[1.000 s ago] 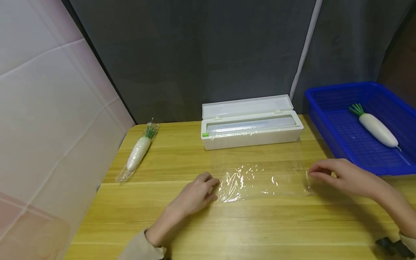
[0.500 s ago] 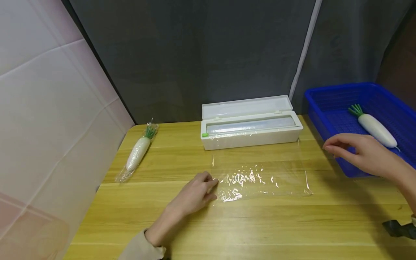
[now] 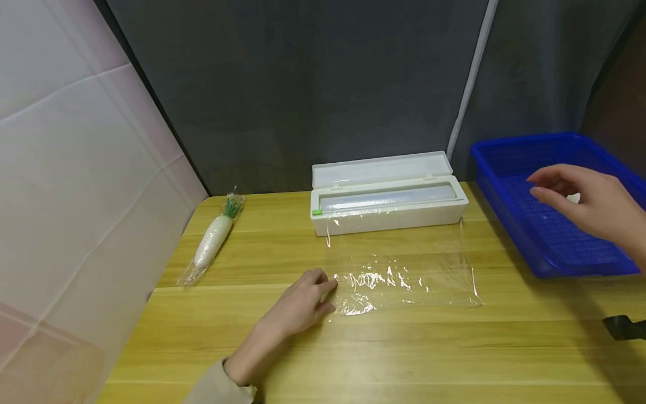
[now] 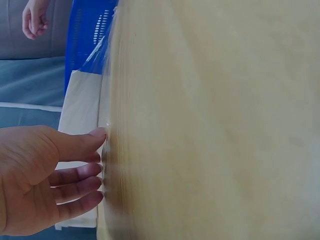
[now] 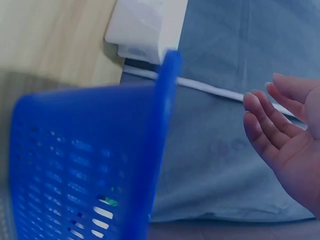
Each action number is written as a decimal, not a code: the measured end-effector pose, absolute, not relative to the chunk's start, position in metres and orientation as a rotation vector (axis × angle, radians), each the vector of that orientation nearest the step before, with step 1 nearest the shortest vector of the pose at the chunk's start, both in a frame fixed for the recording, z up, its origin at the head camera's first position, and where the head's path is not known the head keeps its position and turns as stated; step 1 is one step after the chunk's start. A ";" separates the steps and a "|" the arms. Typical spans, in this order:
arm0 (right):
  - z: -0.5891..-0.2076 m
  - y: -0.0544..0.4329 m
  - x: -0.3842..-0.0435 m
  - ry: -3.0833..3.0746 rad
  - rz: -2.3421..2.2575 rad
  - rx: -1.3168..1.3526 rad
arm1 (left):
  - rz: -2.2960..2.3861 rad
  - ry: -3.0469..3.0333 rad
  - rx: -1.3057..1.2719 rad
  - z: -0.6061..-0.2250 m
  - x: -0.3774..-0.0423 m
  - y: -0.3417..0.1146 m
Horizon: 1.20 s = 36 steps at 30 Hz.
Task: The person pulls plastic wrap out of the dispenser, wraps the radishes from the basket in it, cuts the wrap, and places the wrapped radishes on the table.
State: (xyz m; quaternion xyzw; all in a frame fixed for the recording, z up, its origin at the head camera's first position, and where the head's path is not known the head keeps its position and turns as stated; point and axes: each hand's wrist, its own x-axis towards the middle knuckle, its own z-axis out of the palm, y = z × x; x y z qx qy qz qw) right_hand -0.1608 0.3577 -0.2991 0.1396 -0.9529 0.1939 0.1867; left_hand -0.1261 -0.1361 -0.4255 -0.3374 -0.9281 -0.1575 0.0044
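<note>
My left hand [image 3: 300, 300] rests its fingertips at the left edge of a clear cling film sheet [image 3: 386, 279] on the table. In the left wrist view, the thumb and fingers of that hand [image 4: 42, 175] lie extended against the tabletop. The sheet runs from a white cling film box [image 3: 449, 216], whose lid stands raised. My right hand [image 3: 595, 202] hovers over a blue plastic basket [image 3: 504, 216], fingers loosely curved, holding nothing. It hides most of a white radish [image 3: 574, 197] in the basket. Green leaves [image 5: 111, 201] show through the basket's holes in the right wrist view.
A white radish wrapped in film [image 3: 214, 238] lies on the table's left side. A green slider [image 3: 317, 212] sits at the box's left end. A dark curtain [image 3: 303, 84] hangs behind the table [image 3: 393, 359], and a pale sheet [image 3: 75, 196] hangs at left.
My right hand has left the film's right corner and moved right and up over the basket. My left hand has stayed at the film's left edge.
</note>
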 end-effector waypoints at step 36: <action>-0.269 0.412 -0.241 -2.295 1.140 0.039 | -0.569 -2.951 -1.009 -0.423 -0.125 -0.137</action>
